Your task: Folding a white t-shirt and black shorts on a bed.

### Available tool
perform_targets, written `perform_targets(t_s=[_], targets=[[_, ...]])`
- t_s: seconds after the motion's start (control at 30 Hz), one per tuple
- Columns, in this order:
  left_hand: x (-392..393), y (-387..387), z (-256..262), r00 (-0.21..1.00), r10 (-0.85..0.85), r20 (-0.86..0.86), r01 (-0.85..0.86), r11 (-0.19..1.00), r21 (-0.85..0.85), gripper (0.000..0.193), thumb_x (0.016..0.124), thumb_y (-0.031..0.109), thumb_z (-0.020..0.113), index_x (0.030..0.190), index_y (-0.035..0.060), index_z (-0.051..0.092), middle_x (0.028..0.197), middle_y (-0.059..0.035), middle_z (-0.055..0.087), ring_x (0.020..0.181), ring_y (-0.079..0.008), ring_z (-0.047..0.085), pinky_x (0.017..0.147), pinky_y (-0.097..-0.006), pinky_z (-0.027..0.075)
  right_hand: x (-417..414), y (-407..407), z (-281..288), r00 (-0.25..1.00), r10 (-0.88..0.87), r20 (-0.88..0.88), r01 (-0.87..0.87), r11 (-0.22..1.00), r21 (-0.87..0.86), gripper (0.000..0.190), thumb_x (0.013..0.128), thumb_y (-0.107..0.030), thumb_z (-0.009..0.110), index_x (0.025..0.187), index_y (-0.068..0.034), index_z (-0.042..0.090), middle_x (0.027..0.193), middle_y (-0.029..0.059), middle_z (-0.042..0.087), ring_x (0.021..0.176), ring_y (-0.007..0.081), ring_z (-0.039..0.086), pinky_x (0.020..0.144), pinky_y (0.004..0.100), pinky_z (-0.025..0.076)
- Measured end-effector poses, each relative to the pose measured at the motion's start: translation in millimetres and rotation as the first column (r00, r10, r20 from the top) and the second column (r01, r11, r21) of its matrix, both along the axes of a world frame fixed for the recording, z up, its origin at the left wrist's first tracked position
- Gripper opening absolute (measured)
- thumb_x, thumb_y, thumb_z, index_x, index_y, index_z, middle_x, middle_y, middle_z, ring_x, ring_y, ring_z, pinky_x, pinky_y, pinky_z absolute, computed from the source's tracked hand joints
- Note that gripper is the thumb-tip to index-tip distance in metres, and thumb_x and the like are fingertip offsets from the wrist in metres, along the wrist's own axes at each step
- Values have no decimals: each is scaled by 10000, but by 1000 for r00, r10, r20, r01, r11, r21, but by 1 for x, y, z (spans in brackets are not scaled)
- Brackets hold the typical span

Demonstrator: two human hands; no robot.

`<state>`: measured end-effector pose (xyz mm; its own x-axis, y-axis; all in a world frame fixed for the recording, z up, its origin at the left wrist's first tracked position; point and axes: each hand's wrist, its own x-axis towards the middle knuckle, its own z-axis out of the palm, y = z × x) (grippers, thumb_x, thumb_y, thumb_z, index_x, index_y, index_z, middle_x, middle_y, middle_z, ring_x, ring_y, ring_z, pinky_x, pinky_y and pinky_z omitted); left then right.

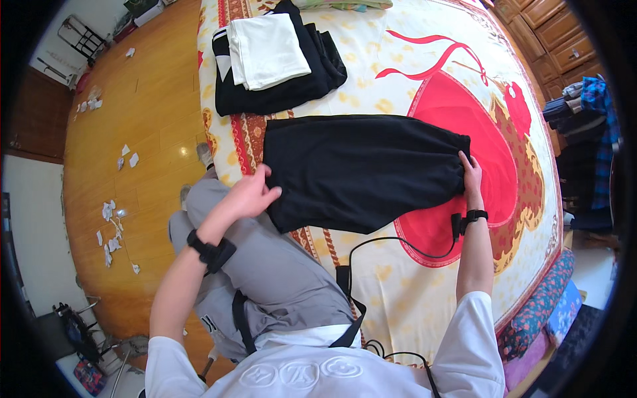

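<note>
A folded black cloth garment (348, 169) lies flat across the bed in front of me, with a gathered edge at its right end. My right hand (471, 176) grips that gathered end, thumb on top and the other fingers partly hidden. At the opposite end, my left hand (256, 191) is over the garment's left edge. Its thumb and fingertips are apart, slightly blurred, with no cloth visibly pinched between them. Beyond the garment sits a stack of folded dark clothes (278, 99), topped by a folded white cloth (268, 52).
The bed's patterned sheet (383, 293) has a large red heart print. A black cable (378, 240) runs from my right wrist device (465, 221) towards my waist. Paper scraps (108, 211) litter the wooden floor (149, 99) at left. Rolled bedding (537, 303) lies along the right side.
</note>
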<state>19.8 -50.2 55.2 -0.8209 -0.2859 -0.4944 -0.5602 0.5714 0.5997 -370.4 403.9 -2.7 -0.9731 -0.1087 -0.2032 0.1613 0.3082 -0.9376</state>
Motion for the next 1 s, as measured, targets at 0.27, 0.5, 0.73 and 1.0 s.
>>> perform_targets(t_s=[0.27,0.5,0.73,1.0], targets=[[-62,-26,-52,807,558,-196,-520,827,213,635,882,324,732,1336,1,430,1072,-182,662,959,-249,669,864,-357,535,5,-3,4,998,-18,-55,18,1000,7,340,904,-283,749,1078,2,687,962,36,691,843,108,636,740,248,493],[-82,-47,-57,709,606,-361,-445,782,437,371,875,98,728,1201,39,560,1026,-94,672,922,-158,649,831,-301,530,1,-1,0,998,8,-59,-9,1000,-11,318,909,-277,746,1053,1,691,924,17,688,815,97,623,733,245,482],[-106,-59,-60,611,587,-531,-458,809,368,194,880,67,712,1048,23,626,880,-48,668,801,-98,618,768,-238,500,6,-3,-2,997,-14,-75,11,999,-34,278,909,-259,749,1028,-15,691,871,-7,671,778,77,601,706,235,464],[-83,15,-14,836,153,-527,-378,857,-351,553,846,199,743,1283,28,451,1213,-207,511,1155,-415,526,1004,-456,445,-1,2,-8,995,-9,-94,12,1000,28,247,919,-258,735,979,-20,705,848,-17,649,767,64,568,691,233,439]])
